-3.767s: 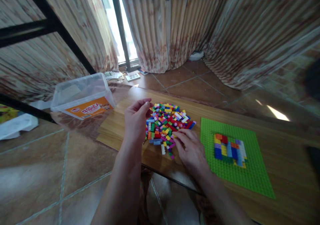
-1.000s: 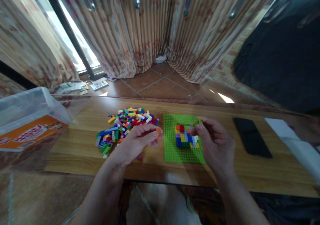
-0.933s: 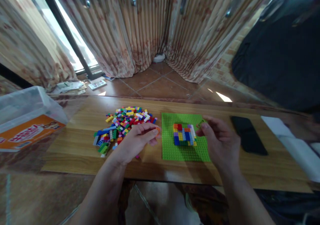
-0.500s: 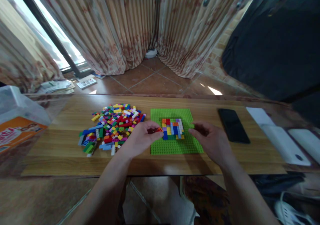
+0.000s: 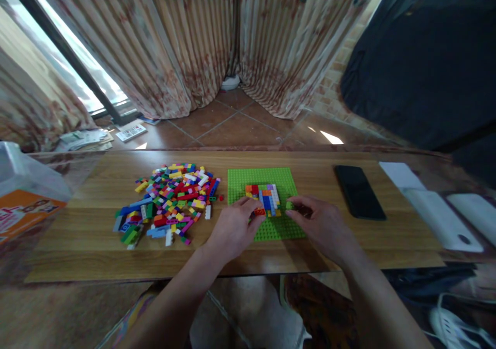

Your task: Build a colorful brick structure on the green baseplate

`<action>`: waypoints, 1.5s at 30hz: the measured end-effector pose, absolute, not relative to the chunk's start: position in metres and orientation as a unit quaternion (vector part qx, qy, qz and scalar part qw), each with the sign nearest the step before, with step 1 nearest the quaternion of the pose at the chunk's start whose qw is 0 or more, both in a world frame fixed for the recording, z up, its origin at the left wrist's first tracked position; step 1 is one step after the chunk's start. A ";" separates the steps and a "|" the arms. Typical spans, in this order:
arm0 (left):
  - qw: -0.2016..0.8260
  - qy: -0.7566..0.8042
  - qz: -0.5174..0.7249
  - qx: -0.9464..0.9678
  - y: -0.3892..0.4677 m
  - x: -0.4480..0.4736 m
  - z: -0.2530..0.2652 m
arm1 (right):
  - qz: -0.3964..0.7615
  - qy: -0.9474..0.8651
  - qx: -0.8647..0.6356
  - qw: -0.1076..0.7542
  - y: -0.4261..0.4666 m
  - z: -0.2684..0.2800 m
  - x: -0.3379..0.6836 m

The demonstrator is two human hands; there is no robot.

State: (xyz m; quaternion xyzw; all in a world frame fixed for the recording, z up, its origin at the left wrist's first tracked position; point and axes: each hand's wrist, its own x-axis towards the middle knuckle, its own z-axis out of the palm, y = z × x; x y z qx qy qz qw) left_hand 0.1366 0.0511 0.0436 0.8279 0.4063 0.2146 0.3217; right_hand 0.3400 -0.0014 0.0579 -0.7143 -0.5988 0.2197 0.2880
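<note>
Between the thumb and fingers of my left hand [image 5: 236, 227] is an orange-red toy brick [image 5: 260, 211], held over the front left of a colourful brick build [image 5: 267, 199]. That build sits on a green studded baseplate [image 5: 281, 230] and has red, orange, blue, white, yellow and purple bricks. My right hand [image 5: 320, 222] pinches a small green toy brick [image 5: 289, 205] just right of the build. The left hand hides part of the build and the baseplate's left front.
A heap of loose bricks [image 5: 174, 199] lies on the left of the wooden table [image 5: 85, 235]. To the right are a black phone [image 5: 359, 191] and a white device [image 5: 442, 220]. A clear plastic tub with an orange label [image 5: 27, 209] stands at the far left.
My left hand has moved right with the orange-red brick, now over the build's front left. My right hand has come slightly closer with the green brick. The view has shifted a little.
</note>
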 end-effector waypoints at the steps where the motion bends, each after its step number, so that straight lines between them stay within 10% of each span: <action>1: 0.326 0.411 0.221 0.822 0.051 0.137 0.042 | 0.223 -0.600 -0.712 0.289 -0.002 0.058 0.339; 25: 0.500 0.402 0.113 0.759 0.056 0.115 0.061 | 0.096 -0.731 -0.654 0.169 0.005 0.050 0.304; 37: 0.480 0.392 0.099 0.779 0.054 0.122 0.062 | 0.137 -0.612 -0.707 0.328 0.006 0.050 0.316; 45: 0.483 0.376 0.118 0.782 0.053 0.125 0.062 | 0.120 -0.589 -0.748 0.281 0.009 0.031 0.307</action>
